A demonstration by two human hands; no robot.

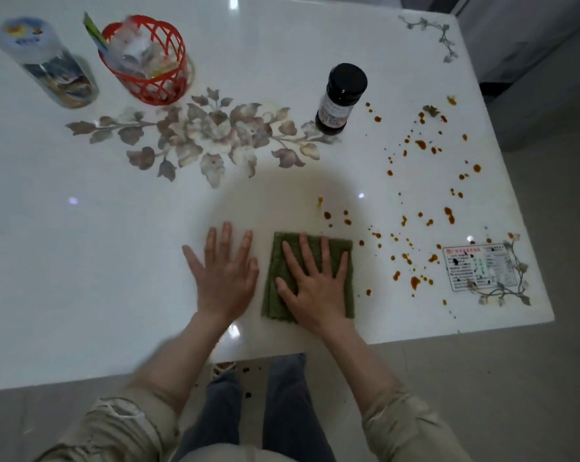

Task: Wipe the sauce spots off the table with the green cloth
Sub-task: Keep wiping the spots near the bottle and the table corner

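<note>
The right hand (315, 288) lies flat, fingers spread, pressing one nubby, folded rectangular green cloth (343, 258). Just beside it the left hand (225, 278) rests flat and empty on the glossy white table (82, 261). Dozens of orange-brown sauce spots (415, 281) scatter beyond and right of the right hand.

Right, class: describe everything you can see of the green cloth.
The green cloth is a folded, roughly square piece of nubbly, towel-like fabric, olive green, lying flat near the table's front edge. The right hand presses on it, fingers spread. The left hand rests beside it, apart. Sauce spots lie to its right.
</note>
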